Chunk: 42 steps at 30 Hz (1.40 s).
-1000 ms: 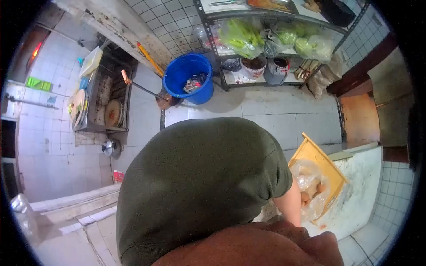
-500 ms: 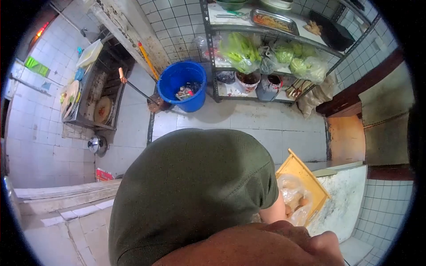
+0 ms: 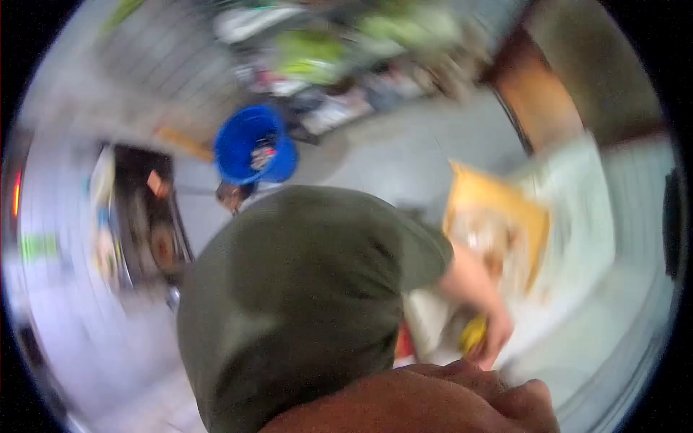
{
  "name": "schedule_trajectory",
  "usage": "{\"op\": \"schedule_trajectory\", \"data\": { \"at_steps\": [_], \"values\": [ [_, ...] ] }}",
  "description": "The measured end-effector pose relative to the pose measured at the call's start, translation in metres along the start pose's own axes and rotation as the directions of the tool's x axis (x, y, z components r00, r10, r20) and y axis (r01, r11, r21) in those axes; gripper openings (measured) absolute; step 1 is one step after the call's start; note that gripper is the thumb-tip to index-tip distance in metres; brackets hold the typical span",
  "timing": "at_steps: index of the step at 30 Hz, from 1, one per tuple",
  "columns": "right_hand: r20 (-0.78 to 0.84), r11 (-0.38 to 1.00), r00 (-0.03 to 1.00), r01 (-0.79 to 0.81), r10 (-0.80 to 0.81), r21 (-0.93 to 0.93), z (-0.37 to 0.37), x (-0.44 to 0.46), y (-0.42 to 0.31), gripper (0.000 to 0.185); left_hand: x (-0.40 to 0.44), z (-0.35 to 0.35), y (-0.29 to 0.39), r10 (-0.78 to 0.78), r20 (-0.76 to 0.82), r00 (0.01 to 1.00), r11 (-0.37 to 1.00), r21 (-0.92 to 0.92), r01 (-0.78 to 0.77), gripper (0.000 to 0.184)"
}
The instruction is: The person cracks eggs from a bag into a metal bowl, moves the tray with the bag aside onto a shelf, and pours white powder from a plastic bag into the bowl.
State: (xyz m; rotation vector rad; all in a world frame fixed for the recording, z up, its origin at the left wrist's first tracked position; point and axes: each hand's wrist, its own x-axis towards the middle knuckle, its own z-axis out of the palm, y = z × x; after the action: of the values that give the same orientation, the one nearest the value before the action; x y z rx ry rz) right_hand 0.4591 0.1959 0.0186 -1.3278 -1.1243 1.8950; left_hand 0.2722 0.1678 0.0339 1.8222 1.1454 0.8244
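Yellow object (image 3: 473,333): just beside left hand (image 3: 497,333), on palm side, near wooden tray (image 3: 480,189). Fingers curled; blur hides whether object is gripped. Long axis slants lower-left to upper-right; pointing end unclear.

Kitchen-type room, view heavily motion-blurred; pale grey tiled floor (image 3: 411,155) across the middle; white tiled wall (image 3: 54,191) at left; grey tiled wall (image 3: 166,65) at upper left; dark-framed multi-tier shelving rack (image 3: 307,133) along the top — loaded, contents smeared; dark open-fronted bench (image 3: 137,180) at left; flat orange-brown panel (image 3: 541,90) and dull olive-grey panel (image 3: 606,61) at upper right — material unclear; small red-orange glow (image 3: 16,193) at far left edge; cool whitish light overall.
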Motion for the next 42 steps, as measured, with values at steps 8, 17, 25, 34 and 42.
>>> {"op": "schedule_trajectory", "data": {
  "at_steps": [8,17,25,34,42],
  "values": [
    [-0.012,0.994,0.999,0.044,-0.043,0.101,-0.024,-0.051,0.001,0.035,0.024,0.032,0.002,0.059,0.213,0.975,0.994,-0.104,-0.038,0.041],
    [-0.066,0.995,0.996,0.073,-0.068,0.074,-0.022,-0.052,0.000,0.037,0.027,0.039,-0.006,0.092,0.142,0.986,0.995,-0.060,-0.084,0.047],
    [-0.076,0.996,0.995,0.072,-0.067,0.061,-0.023,-0.054,-0.002,0.032,0.027,0.037,-0.004,0.094,0.150,0.984,0.995,-0.040,-0.089,0.046],
    [-0.052,0.998,0.996,0.066,-0.066,0.015,-0.029,-0.054,0.001,0.033,0.024,0.032,0.002,-0.040,0.204,0.978,0.987,-0.145,0.070,0.047],
    [-0.040,0.992,0.993,0.110,-0.113,-0.062,-0.032,-0.053,0.002,0.039,0.024,0.035,0.008,-0.035,0.165,0.986,0.996,-0.079,0.049,0.050]
  ]
}}
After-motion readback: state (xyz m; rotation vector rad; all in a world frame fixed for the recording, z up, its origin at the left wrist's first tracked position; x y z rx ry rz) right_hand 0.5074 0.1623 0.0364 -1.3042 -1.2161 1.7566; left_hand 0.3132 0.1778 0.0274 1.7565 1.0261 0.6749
